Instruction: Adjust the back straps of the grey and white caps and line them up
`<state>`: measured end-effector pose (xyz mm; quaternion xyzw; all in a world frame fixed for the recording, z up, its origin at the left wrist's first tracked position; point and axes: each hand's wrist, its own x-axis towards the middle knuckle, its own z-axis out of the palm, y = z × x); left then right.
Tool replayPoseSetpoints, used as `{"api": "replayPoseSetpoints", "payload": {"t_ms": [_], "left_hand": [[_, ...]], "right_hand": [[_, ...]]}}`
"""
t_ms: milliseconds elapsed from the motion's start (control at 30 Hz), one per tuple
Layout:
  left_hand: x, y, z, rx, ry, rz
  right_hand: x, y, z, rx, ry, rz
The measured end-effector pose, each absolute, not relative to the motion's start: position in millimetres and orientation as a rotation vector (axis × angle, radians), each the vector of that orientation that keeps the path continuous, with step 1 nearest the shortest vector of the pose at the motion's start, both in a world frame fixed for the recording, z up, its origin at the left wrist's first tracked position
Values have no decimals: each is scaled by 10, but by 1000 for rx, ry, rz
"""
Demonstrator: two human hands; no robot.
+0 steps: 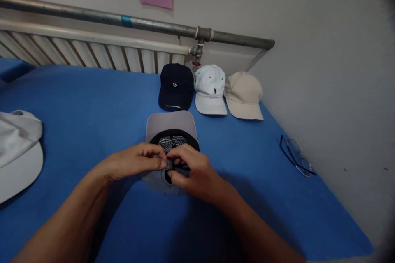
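The gray cap (171, 122) rests on the blue surface (92, 102), directly in front of the person, open side up. Its long axis runs away from the person: the brim points toward the wall (324, 70), and the back strap (170, 165) lies at the near end, crosswise between the two hands. The left hand (132, 160) reaches the strap from the left, its thumb and forefinger pinched together on it. The right hand (199, 172) meets it from the right, thumb and forefinger spaced apart around the strap area; whether these fingers are clamped cannot be told. Both hands are at the strap, neither clearly nearer. Just beyond the brim sits a navy cap (175, 80), with a pale cap (210, 82) and a beige cap (245, 90) in line to its right. A white cap (18, 160) lies well apart at left; eyeglasses (290, 157) lie at right.
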<state>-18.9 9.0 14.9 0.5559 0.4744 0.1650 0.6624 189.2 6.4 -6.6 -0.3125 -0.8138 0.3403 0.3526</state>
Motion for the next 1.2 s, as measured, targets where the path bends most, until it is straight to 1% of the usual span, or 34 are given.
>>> {"api": "replayPoseSetpoints", "payload": {"t_ms": [133, 267, 333, 400, 533, 833, 933, 1067, 1200], "left_hand": [[-186, 102, 159, 1259, 1024, 384], [-180, 94, 169, 1299, 1002, 381], [-162, 83, 171, 1285, 970, 394], [-137, 74, 172, 1251, 920, 420], [-102, 59, 183, 1203, 851, 467], [-48, 36, 160, 1403, 987, 503], [-30, 34, 140, 1343, 969, 475], [-6, 20, 170, 1230, 995, 536], [-7, 31, 185, 1228, 982, 477]], "right_hand": [[1944, 98, -13, -962, -1960, 1259], [1942, 95, 11, -950, -1795, 1679], [1925, 82, 24, -960, -1696, 1803], [1912, 74, 41, -1006, -1621, 1815], [1905, 79, 67, -1002, -1560, 1735], [1913, 61, 94, -1002, -1600, 1598], [1894, 36, 100, -1020, -1512, 1606], [1869, 46, 82, -989, -1303, 1640], [1881, 76, 89, -1010, -1335, 1599]]}}
